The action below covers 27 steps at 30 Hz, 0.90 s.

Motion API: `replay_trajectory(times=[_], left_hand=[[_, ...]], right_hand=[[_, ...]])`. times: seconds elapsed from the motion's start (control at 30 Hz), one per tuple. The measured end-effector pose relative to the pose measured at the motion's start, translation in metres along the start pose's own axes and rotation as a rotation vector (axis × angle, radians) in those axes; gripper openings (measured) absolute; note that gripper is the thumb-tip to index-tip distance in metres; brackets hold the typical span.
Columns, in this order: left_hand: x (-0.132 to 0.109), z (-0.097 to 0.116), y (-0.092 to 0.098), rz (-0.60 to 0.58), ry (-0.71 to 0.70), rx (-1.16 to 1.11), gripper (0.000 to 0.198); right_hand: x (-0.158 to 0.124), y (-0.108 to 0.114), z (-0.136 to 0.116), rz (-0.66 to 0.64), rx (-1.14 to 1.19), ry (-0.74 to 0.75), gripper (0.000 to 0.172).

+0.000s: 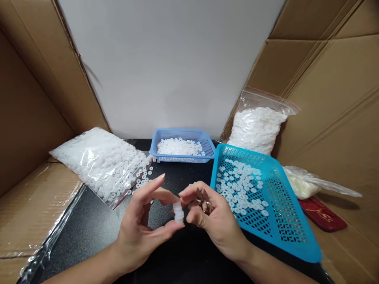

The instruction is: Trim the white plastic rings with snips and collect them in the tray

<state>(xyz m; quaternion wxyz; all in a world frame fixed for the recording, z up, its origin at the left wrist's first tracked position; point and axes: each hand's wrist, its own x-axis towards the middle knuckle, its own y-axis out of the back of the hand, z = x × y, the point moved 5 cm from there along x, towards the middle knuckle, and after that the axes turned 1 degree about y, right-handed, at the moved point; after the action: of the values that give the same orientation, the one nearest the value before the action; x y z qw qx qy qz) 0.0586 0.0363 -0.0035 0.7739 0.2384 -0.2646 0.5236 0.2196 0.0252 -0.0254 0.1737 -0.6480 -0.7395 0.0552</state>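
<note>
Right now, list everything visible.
Clear plastic ring bag: one, white contents, left
Small plastic basket: one, blue, rear
Large plastic basket: one, turquoise, right
Tabletop: one, black, centre
Small rings: many, white, baskets and tabletop
Stuffed zip bag: one, white contents, rear right
Small clear bag: one, yellowish contents, right
Flat object: one, red, right
Cardboard: uncounted, brown, both sides
Panel: one, white, rear
Plastic stack: one, white, centre
Metal item: count unclear, brown, centre
Left hand: one, bare, holding stack
Right hand: one, bare, holding metal

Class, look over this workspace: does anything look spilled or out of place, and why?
Loose white rings lie on the black tabletop beside the plastic bag at left. They look spilled, since most other rings sit inside the bag, the small blue basket or the turquoise basket.
</note>
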Motion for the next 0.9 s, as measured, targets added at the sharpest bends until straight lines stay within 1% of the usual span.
replay_trajectory(times=[0.07,0.13,0.23,0.37,0.6,0.9], left_hand=[[-0.001,0.0,-0.002,-0.018,-0.019,0.019,0.085],[-0.001,-0.001,-0.003,-0.031,-0.029,0.036,0.087],[-0.002,-0.002,-0.004,-0.038,-0.029,0.05,0.09],[-0.003,-0.004,-0.005,-0.052,-0.022,0.055,0.092],[-0.003,-0.003,-0.007,-0.088,-0.048,0.066,0.093],[-0.004,-0.001,-0.005,-0.102,-0.074,0.104,0.092]], right_hand=[[0.0,-0.004,0.007,-0.047,0.102,-0.16,0.046],[-0.001,-0.007,0.013,-0.075,0.183,-0.28,0.049],[-0.001,-0.009,0.019,-0.08,0.267,-0.366,0.053],[-0.001,-0.01,0.022,-0.107,0.325,-0.39,0.051],[-0.001,-0.014,0.022,-0.165,0.392,-0.365,0.042],[-0.002,-0.015,0.021,-0.203,0.413,-0.366,0.036]])
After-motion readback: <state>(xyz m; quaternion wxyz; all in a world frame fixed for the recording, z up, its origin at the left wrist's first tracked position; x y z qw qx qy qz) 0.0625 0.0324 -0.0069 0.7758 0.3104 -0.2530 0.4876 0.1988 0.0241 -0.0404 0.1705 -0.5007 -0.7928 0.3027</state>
